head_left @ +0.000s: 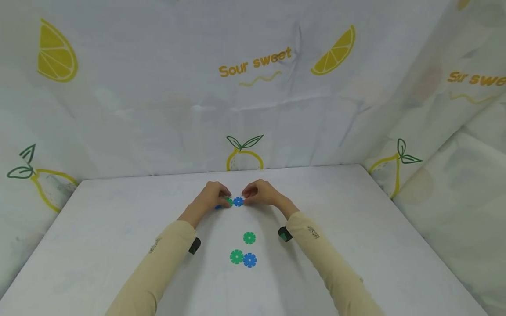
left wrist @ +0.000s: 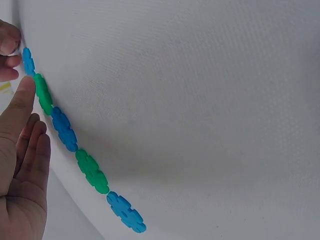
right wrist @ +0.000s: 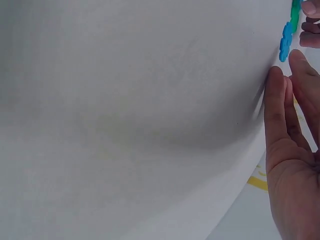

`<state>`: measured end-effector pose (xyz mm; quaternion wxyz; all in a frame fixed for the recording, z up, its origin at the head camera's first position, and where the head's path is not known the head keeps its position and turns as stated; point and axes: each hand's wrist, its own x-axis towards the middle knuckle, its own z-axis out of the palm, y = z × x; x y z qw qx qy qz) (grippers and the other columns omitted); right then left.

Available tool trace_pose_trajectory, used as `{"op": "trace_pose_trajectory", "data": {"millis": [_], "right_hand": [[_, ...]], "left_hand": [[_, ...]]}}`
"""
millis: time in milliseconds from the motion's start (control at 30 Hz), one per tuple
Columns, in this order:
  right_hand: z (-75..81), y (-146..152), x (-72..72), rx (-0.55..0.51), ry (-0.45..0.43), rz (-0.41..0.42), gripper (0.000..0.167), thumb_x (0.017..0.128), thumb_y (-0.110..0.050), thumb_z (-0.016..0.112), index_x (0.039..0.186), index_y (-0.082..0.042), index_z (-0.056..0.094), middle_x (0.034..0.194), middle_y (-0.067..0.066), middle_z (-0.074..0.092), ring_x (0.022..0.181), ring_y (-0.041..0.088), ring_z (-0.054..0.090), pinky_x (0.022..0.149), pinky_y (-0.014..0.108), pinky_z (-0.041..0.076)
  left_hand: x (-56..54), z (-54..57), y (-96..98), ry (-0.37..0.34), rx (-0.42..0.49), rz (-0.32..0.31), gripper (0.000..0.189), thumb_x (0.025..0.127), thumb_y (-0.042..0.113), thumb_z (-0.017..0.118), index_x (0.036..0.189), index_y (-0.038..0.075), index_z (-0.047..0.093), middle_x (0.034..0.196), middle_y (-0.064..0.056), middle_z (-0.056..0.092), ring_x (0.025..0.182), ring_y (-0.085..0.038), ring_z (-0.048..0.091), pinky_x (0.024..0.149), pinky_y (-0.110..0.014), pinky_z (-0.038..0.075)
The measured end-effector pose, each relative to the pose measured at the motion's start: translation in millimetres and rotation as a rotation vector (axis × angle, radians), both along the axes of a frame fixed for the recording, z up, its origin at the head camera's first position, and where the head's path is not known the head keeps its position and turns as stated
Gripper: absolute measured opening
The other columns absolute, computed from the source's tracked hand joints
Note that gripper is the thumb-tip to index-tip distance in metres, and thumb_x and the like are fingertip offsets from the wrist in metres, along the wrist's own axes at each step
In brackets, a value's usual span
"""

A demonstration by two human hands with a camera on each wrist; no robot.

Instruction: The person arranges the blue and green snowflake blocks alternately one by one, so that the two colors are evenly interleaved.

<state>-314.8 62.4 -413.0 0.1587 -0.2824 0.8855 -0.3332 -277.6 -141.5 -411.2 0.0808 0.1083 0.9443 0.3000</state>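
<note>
Only the left wrist view is showing the five-disc row (left wrist: 64, 129) beside the loosely spread left hand (head_left: 211, 196) and right hand (head_left: 264, 193)

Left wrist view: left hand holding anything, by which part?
Cannot tell: the left hand's thumb is at the nearest green notched plastic disc's edge; any grip hidden.

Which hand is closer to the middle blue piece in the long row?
Left. The left hand is beside the middle blue piece; the right hand is farther away, by the end blue piece on the right.
</note>
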Motion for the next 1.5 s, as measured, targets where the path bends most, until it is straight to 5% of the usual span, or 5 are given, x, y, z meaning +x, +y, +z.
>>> {"op": "trace_pose_trajectory", "data": {"millis": [367,733,1167,1500], "right_hand": [[1.4,27.5,13.1,-0.118,-0.080,0.115,0.027,0.087,-0.007,0.070,0.111,0.004,0.067,0.107,0.012,0.069,0.090,0.018,0.063,0.081,0.025,0.052],[-4.6,36.7,40.8,-0.167,-0.152,0.269,0.026,0.085,-0.005,0.072,0.109,0.003,0.068,0.106,0.013,0.069,0.085,0.014,0.061,0.085,0.027,0.052],[3.8,29.7,67.0,-0.142,-0.185,0.479,0.023,0.082,0.001,0.073,0.105,0.001,0.070,0.106,0.009,0.068,0.098,0.024,0.060,0.088,0.029,0.052],[9.1,16.9,66.0,-0.025,-0.133,0.619,0.025,0.080,-0.002,0.076,0.104,-0.004,0.073,0.106,0.002,0.068,0.101,0.003,0.059,0.093,0.025,0.048]], "left_hand": [[-4.4,-5.5,8.2,0.012,-0.011,-0.017,0.029,0.079,0.014,0.078,0.105,0.002,0.072,0.105,-0.008,0.070,0.098,-0.022,0.060,0.091,-0.036,0.048],[-3.8,-6.5,12.5,-0.022,-0.032,0.039,0.027,0.081,0.014,0.078,0.104,0.003,0.073,0.103,-0.009,0.069,0.097,-0.022,0.060,0.092,-0.037,0.048],[-4.2,-6.9,18.9,0.015,-0.024,0.008,0.024,0.078,0.010,0.079,0.100,0.001,0.073,0.100,-0.009,0.068,0.095,-0.021,0.059,0.089,-0.036,0.048],[-4.6,-4.2,27.7,0.030,-0.016,-0.016,0.024,0.077,0.009,0.079,0.099,0.000,0.073,0.100,-0.010,0.069,0.099,-0.024,0.061,0.091,-0.035,0.048]]}}
